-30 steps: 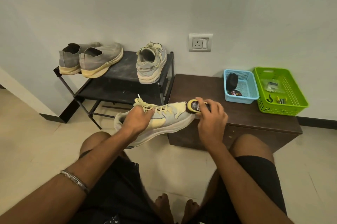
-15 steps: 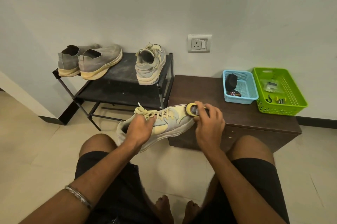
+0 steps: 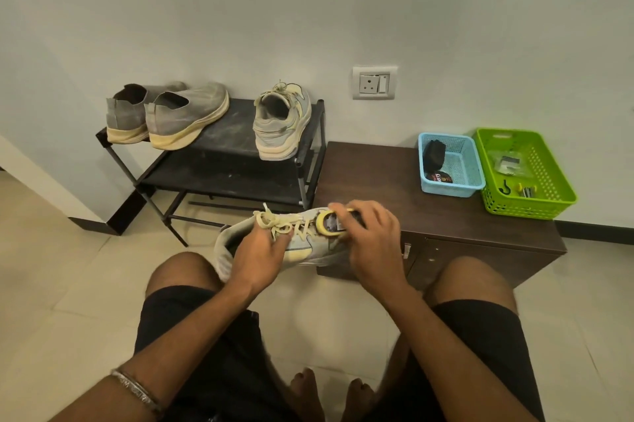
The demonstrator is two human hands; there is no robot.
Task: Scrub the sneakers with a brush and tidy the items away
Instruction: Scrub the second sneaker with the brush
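- Right hand (image 3: 372, 243): fingers curled over a yellow-rimmed shoe brush (image 3: 327, 224), pressing it onto the toe end of the held sneaker
- Left hand (image 3: 259, 255): grips the pale grey-and-yellow lace-up sneaker (image 3: 302, 245) at the collar and laces, fingers tucked round the opening; a metal bangle (image 3: 137, 390) sits on that wrist
- Held sneaker: in the air above the person's knees, toe pointing right, just in front of the dark wooden cabinet (image 3: 429, 215)
- Matching sneaker (image 3: 281, 124): upright on the top shelf of the black shoe rack (image 3: 223, 161), at its right end, heel toward the camera
- Pair of grey slip-on shoes (image 3: 164, 116): side by side at the rack's left end
- Blue basket (image 3: 461, 169): on the cabinet top, holding a black pouch-like item and a small dark tin
- Green basket (image 3: 538, 181): touching the blue one on its right, holding small hooks and packets
- Wall socket (image 3: 375, 82): above the cabinet's left edge
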